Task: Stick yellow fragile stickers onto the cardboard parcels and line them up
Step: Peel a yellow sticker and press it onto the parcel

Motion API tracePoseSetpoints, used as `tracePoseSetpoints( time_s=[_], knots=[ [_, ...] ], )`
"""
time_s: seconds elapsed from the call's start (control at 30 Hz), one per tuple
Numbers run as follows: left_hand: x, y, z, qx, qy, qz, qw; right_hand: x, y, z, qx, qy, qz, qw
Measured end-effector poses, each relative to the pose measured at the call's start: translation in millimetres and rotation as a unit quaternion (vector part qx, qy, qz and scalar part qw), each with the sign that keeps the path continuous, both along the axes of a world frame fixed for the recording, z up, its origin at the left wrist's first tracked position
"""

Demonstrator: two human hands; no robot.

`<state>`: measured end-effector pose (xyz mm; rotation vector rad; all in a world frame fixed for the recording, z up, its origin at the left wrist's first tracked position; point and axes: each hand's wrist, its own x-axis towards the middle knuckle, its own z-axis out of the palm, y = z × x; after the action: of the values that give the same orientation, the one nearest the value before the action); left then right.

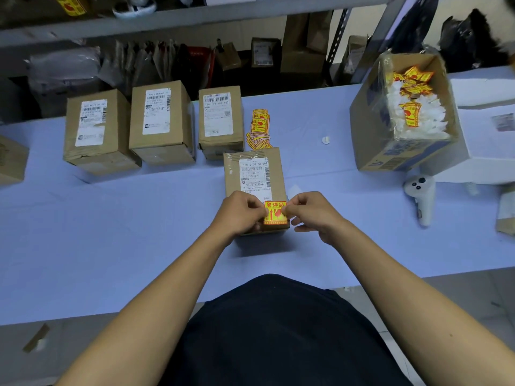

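A cardboard parcel with a white shipping label lies in front of me on the pale blue table. A yellow fragile sticker sits at its near right corner. My left hand pinches the sticker's left edge and my right hand pinches its right edge. Three more labelled parcels stand in a row behind: one on the left, one in the middle and one on the right. A loose pile of yellow stickers lies just right of that row.
An open carton at the right holds white backing scraps and yellow stickers. A white controller lies near it, beside a white box. Another box shows at the far left edge. Shelving with packages stands behind the table.
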<state>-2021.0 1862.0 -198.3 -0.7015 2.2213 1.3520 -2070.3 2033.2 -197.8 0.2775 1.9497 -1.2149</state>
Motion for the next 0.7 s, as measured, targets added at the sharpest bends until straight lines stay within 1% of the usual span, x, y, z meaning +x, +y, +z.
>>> tracePoseSetpoints(
  time_s=[0.13, 0.37, 0.5, 0.7],
  knots=[
    [1.2, 2.5, -3.9, -0.053, 0.011, -0.044, 0.998, 0.3, -0.5, -6.6, 0.035, 0.027, 0.02, 0.999],
    [-2.0, 3.3, -5.2, -0.105, 0.022, -0.097, 0.99, -1.5, -3.2, -10.2, 0.059, 0.057, 0.024, 0.996],
    [-5.8, 2.9, -7.6, -0.127, 0.012, -0.114, 0.985, -0.4, -4.6, -12.5, 0.063, 0.066, 0.02, 0.996],
    [-11.5, 0.2, -5.6, -0.127, -0.004, -0.135, 0.983, -0.4, -1.8, -15.1, 0.07, 0.055, 0.012, 0.996]
  ],
)
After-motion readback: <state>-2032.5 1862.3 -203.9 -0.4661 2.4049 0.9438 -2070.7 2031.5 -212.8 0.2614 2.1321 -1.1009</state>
